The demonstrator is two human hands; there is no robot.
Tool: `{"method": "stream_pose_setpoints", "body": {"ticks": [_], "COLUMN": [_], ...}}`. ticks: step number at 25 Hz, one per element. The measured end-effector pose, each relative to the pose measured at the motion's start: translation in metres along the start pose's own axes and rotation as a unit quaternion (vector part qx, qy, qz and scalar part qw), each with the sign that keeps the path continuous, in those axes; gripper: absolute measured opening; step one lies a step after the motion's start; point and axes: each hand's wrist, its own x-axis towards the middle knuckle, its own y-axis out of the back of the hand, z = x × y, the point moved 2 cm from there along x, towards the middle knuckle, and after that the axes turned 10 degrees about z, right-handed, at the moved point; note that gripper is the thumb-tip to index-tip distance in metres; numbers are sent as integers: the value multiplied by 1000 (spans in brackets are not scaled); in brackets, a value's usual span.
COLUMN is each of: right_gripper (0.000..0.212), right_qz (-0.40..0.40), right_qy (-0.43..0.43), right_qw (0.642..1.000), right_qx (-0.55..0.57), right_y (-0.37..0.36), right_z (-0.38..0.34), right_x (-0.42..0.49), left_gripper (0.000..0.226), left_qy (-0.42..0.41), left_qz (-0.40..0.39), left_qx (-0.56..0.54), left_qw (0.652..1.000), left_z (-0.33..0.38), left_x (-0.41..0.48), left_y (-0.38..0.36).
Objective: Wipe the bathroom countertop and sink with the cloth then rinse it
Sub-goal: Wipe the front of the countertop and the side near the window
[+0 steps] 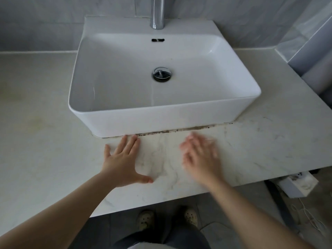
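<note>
A white rectangular vessel sink [100, 121] stands on a pale marble countertop [45, 144], with a chrome drain [161, 73] in its basin and a chrome faucet [157, 13] behind it. My left hand [124, 159] lies flat on the countertop just in front of the sink, fingers spread and straight. My right hand [201, 155] is over the countertop to the right of it, fingers extended, blurred by motion. Neither hand holds anything. No cloth is in view.
A dark grimy seam [179, 131] runs along the sink's front base. Grey tiled walls stand behind and at the right. Below the counter's right edge sits a white box [298, 186] with wires. My feet in pale clogs [145, 219] stand on the grey floor.
</note>
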Motion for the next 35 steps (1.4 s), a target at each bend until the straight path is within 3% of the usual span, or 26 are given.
{"method": "stream_pose_setpoints", "body": {"ticks": [3,5,8,10,12,13,14,17,19,21,23,25,26,28,30,31,33,35], "right_gripper": [61,57,60,68,71,71,70,58,56,59,59,60,62,63,59,58,61,62], "right_qz": [15,18,31,12,-40,-29,-1,37,66,109,68,23,26,38,34,42,78,91], "right_qy": [-273,-355,-264,-87,63,64,10,-272,-340,-243,-43,72,53,-102,-276,-316,-263,-94], "right_qw": [962,935,964,996,997,997,1000,962,938,963,996,997,998,994,961,948,962,991], "right_qx": [-13,5,22,31,16,15,11,8,2,32,34,22,22,-6,2,4,7,20], "right_y": [8,7,-4,-8,-8,-7,-5,-1,-5,-11,-16,-14,-12,-5,3,2,-6,-15], "right_z": [78,62,-23,-74,-79,-58,-32,34,10,-53,-98,-81,-54,6,36,27,-31,-98], "right_x": [12,26,36,19,3,4,9,25,33,31,13,5,8,16,22,26,28,18], "left_gripper": [137,137,136,137,143,146,147,145,146,147,146,149,150,153,156,157,159,158], "left_qy": [0,2,7,7,7,5,4,3,2,1,-2,-8,-10,-5,11,16,15,5], "left_qz": [3,6,11,15,17,17,18,24,25,31,38,46,49,51,51,48,39,38], "left_qx": [2,1,-2,-9,-14,-14,-15,-25,-29,-35,-36,-34,-35,-34,-45,-52,-57,-53], "left_qw": [1000,1000,1000,1000,1000,1000,1000,999,999,999,999,998,998,998,998,997,998,998], "left_z": [-2,-1,1,1,0,0,0,1,1,1,-1,-6,-10,-17,-21,-22,-22,-24], "left_x": [0,0,-1,-1,-2,-1,-2,-1,-1,-1,-1,-2,-4,-8,-12,-13,-13,-11], "left_y": [-1,-1,0,0,0,0,0,-1,-2,-3,-3,-2,-1,-2,-1,-1,-1,-1]}}
